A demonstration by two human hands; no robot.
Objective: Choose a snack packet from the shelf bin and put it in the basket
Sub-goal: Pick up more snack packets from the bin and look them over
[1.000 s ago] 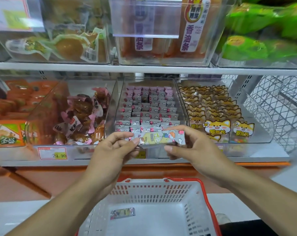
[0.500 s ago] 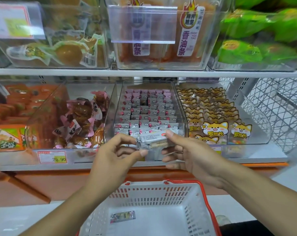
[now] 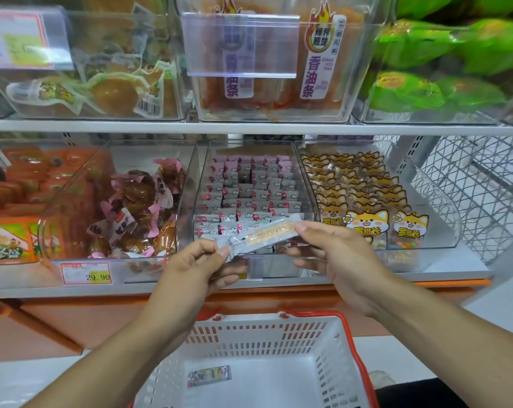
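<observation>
Both hands have the snack packet pinched by its ends: your left hand nips the lower end, your right hand the upper, back side turned up. It hangs just in front of the middle shelf bin, well above the basket, where another packet already lies. You seem mid-inspection; next, let one end go and lower it into the basket.

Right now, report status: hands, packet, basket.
Left hand and right hand each pinch an end of the packet, held level before the middle bin. Basket below holds one packet. Nothing blocking the drop.
</observation>
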